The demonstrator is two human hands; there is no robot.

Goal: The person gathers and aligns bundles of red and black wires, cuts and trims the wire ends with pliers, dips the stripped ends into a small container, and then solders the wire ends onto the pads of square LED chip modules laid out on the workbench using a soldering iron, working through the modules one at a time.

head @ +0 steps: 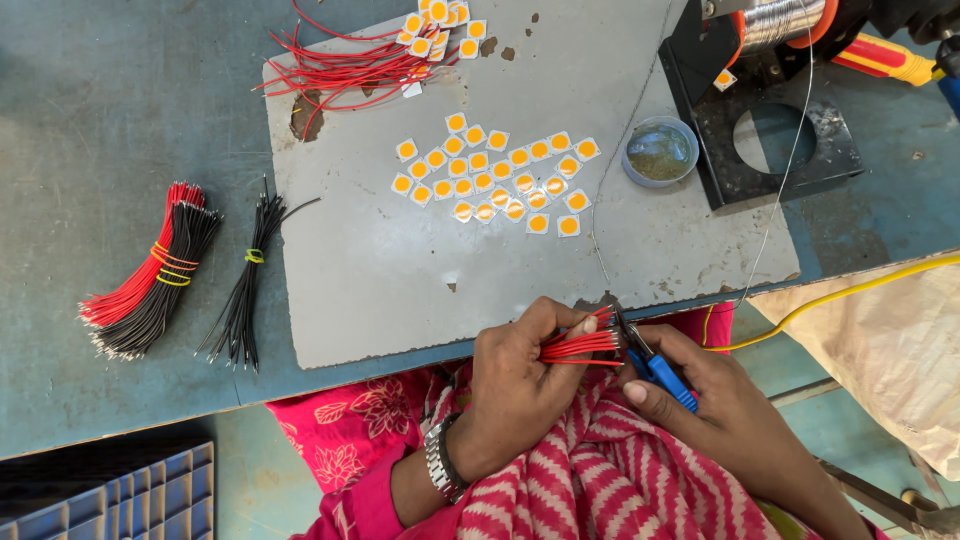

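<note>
My left hand (517, 378) grips a small bunch of red wires (585, 343), their ends fanned out to the right. My right hand (722, 408) holds blue-handled cutters (655, 362), the jaws touching the wire tips just below the edge of the grey work sheet (380, 260). Both hands hover over my lap, which is covered in red and white patterned cloth. A metal watch sits on my left wrist.
Several white squares with yellow centres (495, 178) lie on the sheet; more sit with loose red wires (350, 65) at the top. Bundles of red and black wires (150, 275) and black wires (245, 290) lie left. A small flux dish (660, 152), solder spool stand (780, 130) and yellow cable (850, 290) are right.
</note>
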